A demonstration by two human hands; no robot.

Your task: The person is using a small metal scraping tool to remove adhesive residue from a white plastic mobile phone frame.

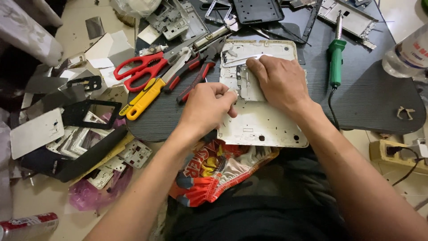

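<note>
A white tablet back shell (263, 125) lies open on the dark low table (370, 98), its inner frame facing up. My right hand (278, 80) presses flat on the upper middle of the shell, its fingers by a thin curved white strip (249, 58). Closed into a loose fist, my left hand (206, 107) rests at the shell's left edge, pinching something small against it; I cannot make out what. Both forearms reach in from the bottom of the view.
Red scissors (140, 68), a yellow-handled cutter (145, 98) and red-and-black pliers (196, 73) lie left of the shell. A green soldering iron (335, 62) lies to the right, a plastic bottle (408, 53) beyond. Device frames and scrap litter the floor at left (76, 134). A colourful bag (214, 172) sits on my lap.
</note>
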